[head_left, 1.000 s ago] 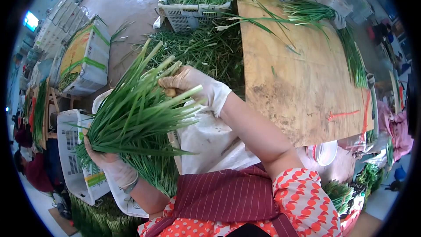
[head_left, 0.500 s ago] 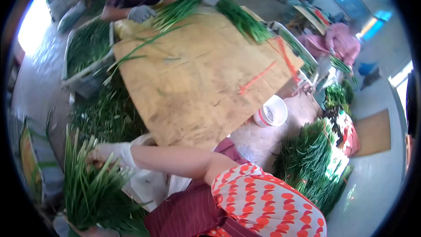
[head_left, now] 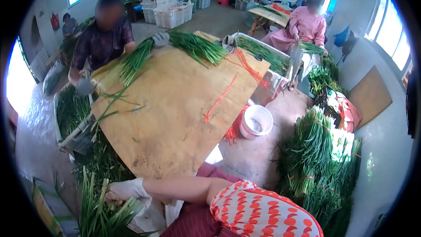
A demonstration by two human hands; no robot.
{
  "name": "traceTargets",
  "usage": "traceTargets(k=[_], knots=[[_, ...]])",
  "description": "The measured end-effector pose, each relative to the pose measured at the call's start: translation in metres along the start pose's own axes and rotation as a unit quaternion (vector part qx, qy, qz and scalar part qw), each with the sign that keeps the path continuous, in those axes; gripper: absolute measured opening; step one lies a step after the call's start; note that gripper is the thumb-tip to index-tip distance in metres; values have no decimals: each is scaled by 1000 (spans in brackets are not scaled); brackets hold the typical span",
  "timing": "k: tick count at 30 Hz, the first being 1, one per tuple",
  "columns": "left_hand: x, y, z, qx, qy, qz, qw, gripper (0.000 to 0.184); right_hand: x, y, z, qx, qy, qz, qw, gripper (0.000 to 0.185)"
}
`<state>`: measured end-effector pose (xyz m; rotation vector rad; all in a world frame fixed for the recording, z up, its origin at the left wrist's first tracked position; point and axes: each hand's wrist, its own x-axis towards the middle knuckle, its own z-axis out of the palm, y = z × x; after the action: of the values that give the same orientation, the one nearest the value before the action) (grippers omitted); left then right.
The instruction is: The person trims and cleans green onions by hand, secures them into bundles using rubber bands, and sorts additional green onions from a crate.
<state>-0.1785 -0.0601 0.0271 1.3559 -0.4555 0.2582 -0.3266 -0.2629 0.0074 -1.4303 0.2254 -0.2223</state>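
At the lower left, my right hand point(head_left: 125, 192), in a pale glove, has its fingers closed at the stalk ends of a bunch of long green leaves point(head_left: 103, 217). The bunch hangs beside the near left corner of a wooden board point(head_left: 175, 118). Below the frame's edge, my left hand is out of sight. A few loose leaves point(head_left: 115, 104) lie on the board's left side, and red ties point(head_left: 221, 98) lie on its right side.
Across the board, a co-worker point(head_left: 105, 39) in grey gloves handles green bundles point(head_left: 197, 47). A person in pink point(head_left: 307, 24) sits at the back right. A white bucket point(head_left: 256, 122), stacked green bundles point(head_left: 307, 162) and a filled crate point(head_left: 72, 114) surround the board.
The view has swung right and up. My right hand and the bunch now show at the lower left; my left hand has left the view. The co-worker's hands are now farther apart.
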Motion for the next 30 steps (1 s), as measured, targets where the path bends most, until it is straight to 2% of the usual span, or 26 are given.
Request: traceTargets(k=[2,3,5,7,8,10,13,14,15,16,18,19,20,23,24,25,26,27,28,29,30], knots=[[0,-5,-2,-16,3,15,1000,32,-4,9,-5,20,2,-43,999,27],[4,-10,-11,-23,-1,29,999,32,-4,18,-9,-18,-9,-74,997,27],[13,-26,-30,-35,-18,51,998,32,-19,0,-7,29,-4,-19,999,27],[20,-48,-42,153,7,125,980,34,-29,-6,-9,33,-4,3,999,26],[25,-54,-50,150,17,128,980,34,-30,-8,-11,21,-1,-15,1000,26],[35,-51,-60,251,31,159,954,37,-26,-10,-15,18,-22,-32,999,28],[22,-26,-51,187,7,125,974,39,-36,-21,-18,-2,8,-65,998,24],[15,-17,-48,191,10,123,974,39,-31,-17,-23,6,-7,-8,1000,23],[11,-7,-45,124,5,98,987,40,-33,-20,-30,7,-14,-6,1000,23],[10,0,-44,57,3,73,996,42,-37,-23,-40,-3,24,-25,999,25],[9,11,-49,59,14,55,997,42,-49,-37,-61,-50,78,-66,993,29],[10,20,-60,65,23,38,997,43,-42,-24,-77,-27,139,-93,986,31],[13,20,-75,101,46,40,993,43,-42,-23,-85,-13,187,-109,976,28],[22,-11,-119,340,-20,114,933,44,-52,-76,-112,84,345,-268,896,22],[23,-5,-115,264,8,38,964,48,-36,-91,-109,99,356,-317,873,17],[31,-11,-117,239,-3,64,969,45,-21,-105,-109,112,364,-366,849,15],[54,-33,-142,222,-64,62,971,45,0,-107,-124,208,303,-383,847,15],[47,-27,-129,142,5,6,990,40,9,-110,-99,138,293,-361,875,22],[74,-53,-169,-151,24,-153,976,38,43,-71,-139,-107,244,-306,914,27],[101,-75,-208,-444,40,-274,852,37,60,-58,-132,-300,219,-237,898,31],[101,-66,-202,-441,41,-270,855,35,78,-45,-126,-485,176,-187,836,36]])
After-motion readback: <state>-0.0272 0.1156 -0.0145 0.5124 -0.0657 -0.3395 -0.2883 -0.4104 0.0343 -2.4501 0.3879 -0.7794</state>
